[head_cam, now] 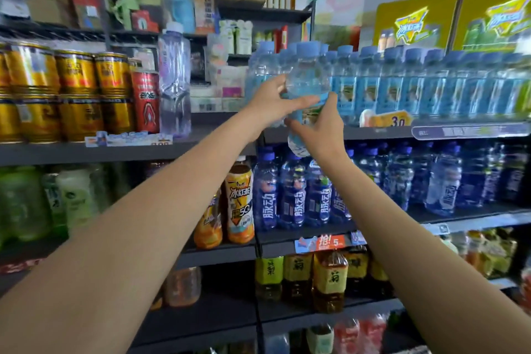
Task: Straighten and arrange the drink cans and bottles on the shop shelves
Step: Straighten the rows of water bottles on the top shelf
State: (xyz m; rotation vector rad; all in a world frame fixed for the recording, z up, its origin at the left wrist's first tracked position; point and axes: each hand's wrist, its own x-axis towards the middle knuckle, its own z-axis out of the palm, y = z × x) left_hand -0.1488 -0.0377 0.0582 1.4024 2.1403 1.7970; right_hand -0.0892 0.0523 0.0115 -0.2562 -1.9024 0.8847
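Note:
A clear water bottle (309, 77) with a light blue cap and blue label hangs in the air in front of the upper right shelf (373, 133), tilted a little. My left hand (273, 100) grips its left side at label height. My right hand (321, 126) grips it from below and the right. Its base sits lower than the shelf edge. Behind it a long row of the same blue-capped water bottles (416, 86) stands on that shelf.
Gold cans (74, 95), a red can (145, 100) and a tall clear bottle (174, 80) stand on the upper left shelf. Below are dark blue drink bottles (293, 192), orange tea bottles (238, 201), green bottles (71, 201) and yellow-labelled tea bottles (330, 279).

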